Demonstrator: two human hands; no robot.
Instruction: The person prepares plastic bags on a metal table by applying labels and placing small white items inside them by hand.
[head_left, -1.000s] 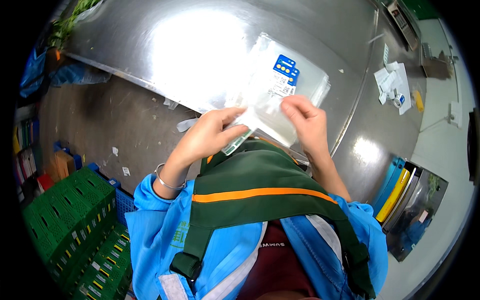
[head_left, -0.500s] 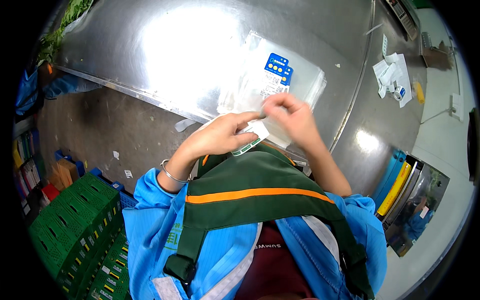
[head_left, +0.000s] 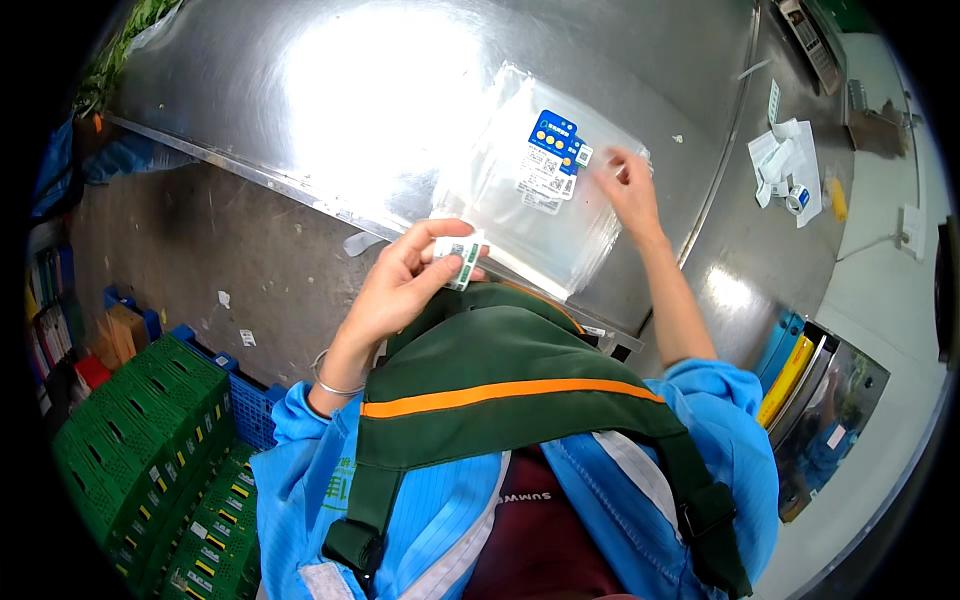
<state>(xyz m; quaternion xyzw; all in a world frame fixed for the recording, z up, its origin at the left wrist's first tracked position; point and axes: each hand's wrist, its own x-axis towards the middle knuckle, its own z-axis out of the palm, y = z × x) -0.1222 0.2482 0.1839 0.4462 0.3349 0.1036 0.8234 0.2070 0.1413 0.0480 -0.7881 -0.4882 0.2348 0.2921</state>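
Note:
My left hand (head_left: 405,275), low over the table's near edge, is closed on a small sheet of white stickers (head_left: 462,258) with green print, its thumb across the face. My right hand (head_left: 632,190) hovers at the right side of a stack of clear plastic bags (head_left: 585,235). Its fingers are loosely bent and apart, somewhat blurred, with nothing visible between them. On the bags lie overlapping blue-and-white labels (head_left: 548,150) with square codes. A small white sticker with a code (head_left: 584,156) sits at their right edge, just left of my right fingertips.
The bags rest on a shiny metal table (head_left: 240,110). Crumpled paper (head_left: 785,165) and a label roll (head_left: 798,199) lie at right, near a handset-like device (head_left: 808,45). Green crates (head_left: 140,430) stand at lower left. Leafy greens (head_left: 110,65) are at far left.
My right hand has moved away from my left, up and right over the bags. The small coded sticker now shows beside the blue labels. My left hand has shifted slightly left with the sticker sheet.

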